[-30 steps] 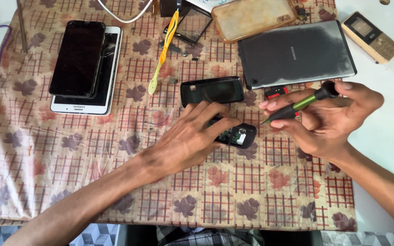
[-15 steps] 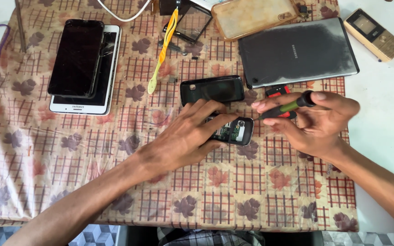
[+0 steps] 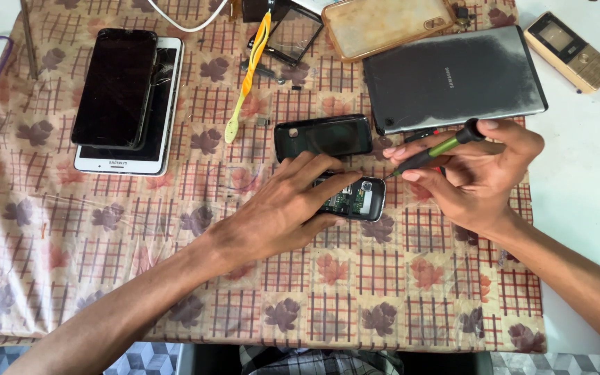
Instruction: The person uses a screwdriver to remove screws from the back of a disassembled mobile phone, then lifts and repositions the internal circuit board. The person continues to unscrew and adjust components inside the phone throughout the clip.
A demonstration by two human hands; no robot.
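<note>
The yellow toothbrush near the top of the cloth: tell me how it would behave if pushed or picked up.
The yellow toothbrush is thin and long, so probably very light. It lies flat on the patterned tablecloth, so a push would likely slide or pivot it rather than tip it. Its slim handle may flex a little, and it looks unlikely to break.

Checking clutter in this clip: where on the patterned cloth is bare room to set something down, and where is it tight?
Free: the near strip of the tablecloth below both forearms, and the left patch under the white tablet. Crowded: the far edge, with the toothbrush, back cover and grey tablet. Left hand pins the opened phone; right hand holds the screwdriver.
</note>
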